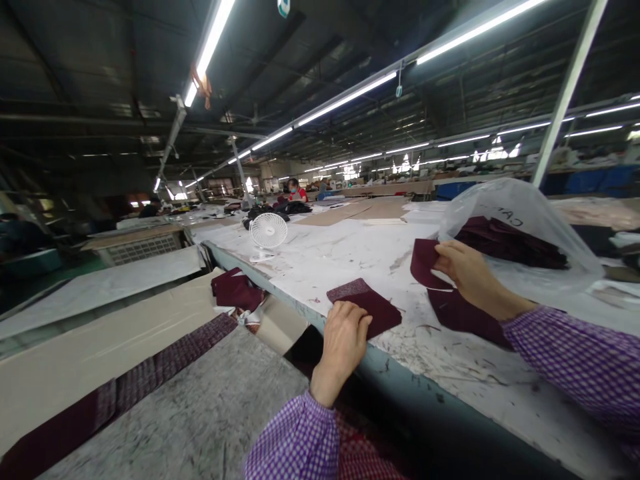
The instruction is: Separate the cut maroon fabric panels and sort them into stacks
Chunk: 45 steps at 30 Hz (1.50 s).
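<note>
My left hand [344,337] rests on the near corner of a small stack of dark maroon fabric pieces [367,303] lying at the edge of the white worktable [350,257]; its fingers curl over the stack's edge. My right hand [467,273] pinches a maroon fabric piece [424,261] held up by the mouth of a clear plastic bag [520,213] that holds more maroon pieces [510,243]. Another maroon piece [465,317] lies flat under my right wrist. Both sleeves are purple checked.
A small white fan [269,233] stands on the table further back. More maroon pieces [235,288] sit in a gap left of the table, beside cardboard [100,347] and grey felt [200,413]. A person in red [296,192] works far off.
</note>
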Each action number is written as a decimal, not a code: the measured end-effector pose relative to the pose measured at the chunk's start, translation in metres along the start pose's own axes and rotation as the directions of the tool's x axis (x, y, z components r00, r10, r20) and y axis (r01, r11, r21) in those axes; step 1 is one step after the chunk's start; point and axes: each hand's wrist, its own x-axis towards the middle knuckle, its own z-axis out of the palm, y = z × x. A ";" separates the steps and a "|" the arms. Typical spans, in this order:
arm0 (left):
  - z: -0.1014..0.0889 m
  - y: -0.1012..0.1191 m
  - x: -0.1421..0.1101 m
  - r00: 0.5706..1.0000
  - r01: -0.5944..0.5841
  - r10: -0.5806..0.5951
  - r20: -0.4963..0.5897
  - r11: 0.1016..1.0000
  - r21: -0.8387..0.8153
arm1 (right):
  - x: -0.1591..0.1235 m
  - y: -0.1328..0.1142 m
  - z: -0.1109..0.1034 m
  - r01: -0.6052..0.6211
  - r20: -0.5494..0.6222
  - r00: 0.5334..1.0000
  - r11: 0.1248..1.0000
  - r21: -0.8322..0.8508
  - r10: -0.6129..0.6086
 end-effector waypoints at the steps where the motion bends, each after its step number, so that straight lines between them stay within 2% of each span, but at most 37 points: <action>1: 0.000 0.006 -0.001 0.995 0.094 -0.100 -0.024 0.978 -0.187 | -0.009 -0.008 0.006 0.047 0.030 0.999 0.997 -0.066 -0.045; 2: -0.001 0.012 -0.002 0.977 0.197 -0.212 0.006 0.898 -0.394 | -0.019 -0.017 0.014 0.114 0.097 0.990 0.982 -0.150 -0.101; 3: -0.002 0.018 -0.005 0.948 0.300 -0.305 0.093 0.756 -0.582 | -0.031 -0.027 0.022 0.207 0.218 0.964 0.946 -0.251 -0.153; 4: -0.003 0.023 -0.007 0.910 0.392 -0.358 0.209 0.579 -0.715 | -0.044 -0.036 0.031 0.307 0.359 0.913 0.904 -0.298 -0.192; 5: -0.005 0.027 -0.011 0.873 0.461 -0.373 0.316 0.415 -0.784 | -0.057 -0.045 0.040 0.405 0.508 0.834 0.864 -0.299 -0.215; 6: -0.006 0.030 -0.014 0.843 0.504 -0.372 0.388 0.299 -0.810 | -0.069 -0.053 0.048 0.490 0.649 0.728 0.830 -0.266 -0.222; 7: -0.007 0.031 -0.018 0.823 0.526 -0.386 0.417 0.240 -0.816 | -0.079 -0.059 0.054 0.553 0.764 0.608 0.806 -0.210 -0.218; 8: -0.006 0.030 -0.021 0.809 0.530 -0.427 0.405 0.230 -0.816 | -0.088 -0.064 0.057 0.586 0.845 0.494 0.796 -0.152 -0.203; 9: -0.006 0.029 -0.025 0.797 0.529 -0.475 0.374 0.250 -0.811 | -0.093 -0.066 0.059 0.595 0.891 0.413 0.797 -0.106 -0.190; 10: -0.004 0.027 -0.028 0.787 0.524 -0.520 0.332 0.278 -0.805 | -0.096 -0.067 0.058 0.585 0.903 0.387 0.806 -0.084 -0.187; 11: -0.002 0.024 -0.030 0.781 0.509 -0.556 0.284 0.302 -0.806 | -0.095 -0.066 0.056 0.565 0.882 0.428 0.820 -0.092 -0.196; 12: -0.001 0.022 -0.033 0.781 0.486 -0.577 0.241 0.317 -0.815 | -0.092 -0.064 0.051 0.540 0.827 0.521 0.832 -0.127 -0.211; 14: 0.002 0.022 -0.037 0.792 0.437 -0.581 0.187 0.325 -0.839 | -0.081 -0.054 0.041 0.451 0.626 0.750 0.856 -0.251 -0.212; 15: 0.003 0.024 -0.039 0.799 0.420 -0.575 0.176 0.325 -0.847 | -0.075 -0.048 0.035 0.372 0.527 0.833 0.875 -0.309 -0.168; 16: 0.004 0.026 -0.042 0.805 0.415 -0.566 0.176 0.326 -0.849 | -0.071 -0.042 0.030 0.270 0.468 0.880 0.898 -0.346 -0.084; 17: 0.004 0.029 -0.044 0.812 0.424 -0.550 0.195 0.328 -0.844 | -0.068 -0.037 0.026 0.154 0.456 0.890 0.922 -0.355 0.027; 18: 0.005 0.032 -0.047 0.818 0.440 -0.532 0.220 0.332 -0.834 | -0.066 -0.031 0.023 0.034 0.484 0.863 0.940 -0.340 0.144; 20: 0.004 0.036 -0.050 0.828 0.477 -0.487 0.279 0.348 -0.807 | -0.067 -0.023 0.020 -0.160 0.595 0.745 0.947 -0.278 0.300; 22: 0.001 0.034 -0.050 0.842 0.492 -0.439 0.313 0.388 -0.779 | -0.070 -0.017 0.017 -0.245 0.680 0.655 0.944 -0.221 0.329; 24: -0.005 0.030 -0.043 0.868 0.467 -0.416 0.273 0.494 -0.733 | -0.072 -0.013 0.013 -0.256 0.718 0.619 0.946 -0.199 0.318; 26: -0.012 0.025 -0.031 0.909 0.400 -0.380 0.172 0.679 -0.616 | -0.071 -0.010 0.008 -0.232 0.723 0.623 0.953 -0.195 0.299; 28: -0.016 0.024 -0.016 0.951 0.308 -0.290 0.106 0.868 -0.389 | -0.069 -0.008 0.004 -0.195 0.714 0.641 0.960 -0.202 0.280; 29: -0.015 0.025 -0.008 0.968 0.250 -0.232 0.100 0.934 -0.254 | -0.069 -0.007 0.003 -0.180 0.707 0.653 0.962 -0.205 0.273; 31: -0.009 0.029 0.005 0.983 0.134 -0.133 0.127 0.991 0.001 | -0.068 -0.006 0.001 -0.169 0.698 0.665 0.963 -0.208 0.267; 34: 0.012 0.036 0.018 0.979 0.046 -0.090 0.183 0.971 0.235 | -0.068 -0.002 0.001 -0.164 0.684 0.674 0.960 -0.229 0.278; 36: 0.029 0.036 0.024 0.971 0.021 -0.095 0.221 0.948 0.318 | -0.067 0.002 0.000 -0.097 0.660 0.695 0.947 -0.307 0.285; 38: 0.044 0.032 0.025 0.963 -0.044 -0.063 0.262 0.921 0.386 | -0.066 0.005 -0.005 0.084 0.637 0.733 0.897 -0.434 0.239; 41: 0.059 0.023 0.023 0.951 -0.173 0.022 0.308 0.865 0.471 | -0.061 0.005 -0.012 0.368 0.628 0.769 0.719 -0.590 0.122; 43: 0.063 0.018 0.019 0.946 -0.221 0.058 0.319 0.836 0.503 | -0.058 0.003 -0.015 0.462 0.651 0.755 0.637 -0.617 0.083; 45: 0.063 0.015 0.017 0.942 -0.244 0.075 0.327 0.823 0.512 | -0.057 0.002 -0.015 0.523 0.688 0.724 0.605 -0.600 0.056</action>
